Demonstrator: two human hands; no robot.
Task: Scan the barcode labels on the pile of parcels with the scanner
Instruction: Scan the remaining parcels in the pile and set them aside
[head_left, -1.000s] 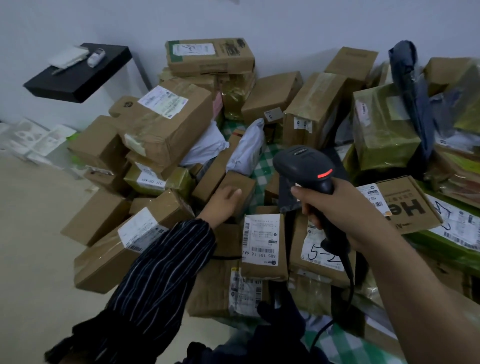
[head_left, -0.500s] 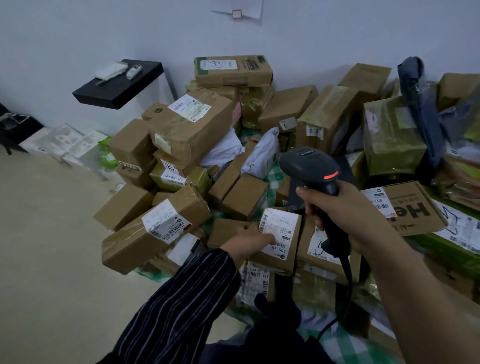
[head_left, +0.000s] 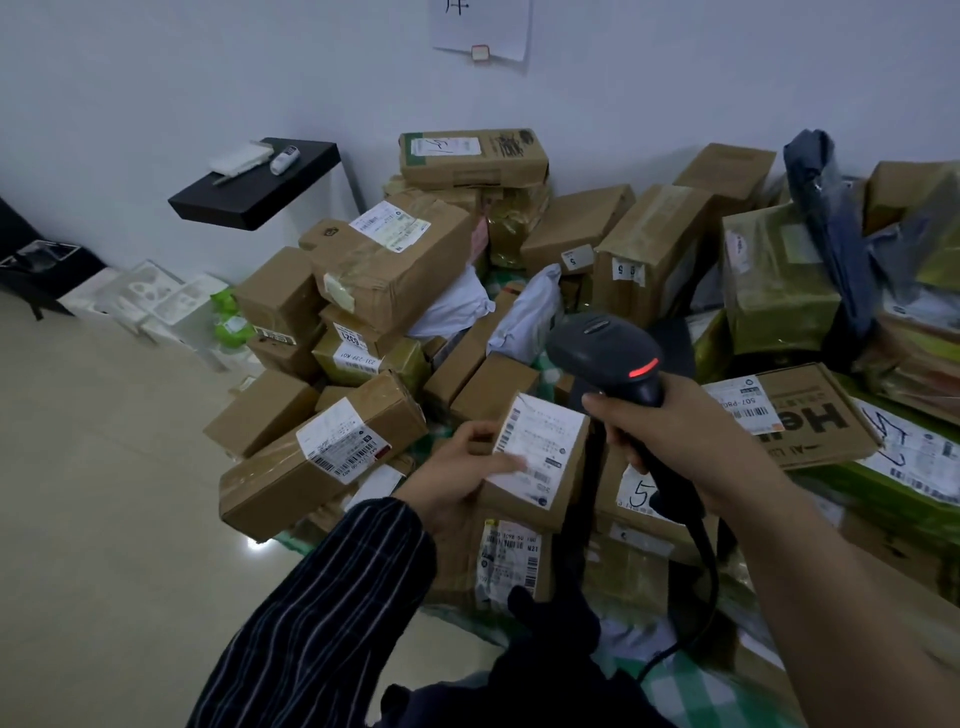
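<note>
Small parcel is tipped up at the front of the pile, label facing up. Probably a light, stiff cardboard box, easy to hold by one edge. The left hand grips its left side, thumb across the label. The right hand is wrapped round the scanner, just beside the parcel's top corner.

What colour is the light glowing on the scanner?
Red, a short strip on the scanner head; the head view shows it best.

Left hand: striped sleeve, extended forward, gripping a small parcel. Right hand: bare forearm, wrapped round the scanner.
</note>
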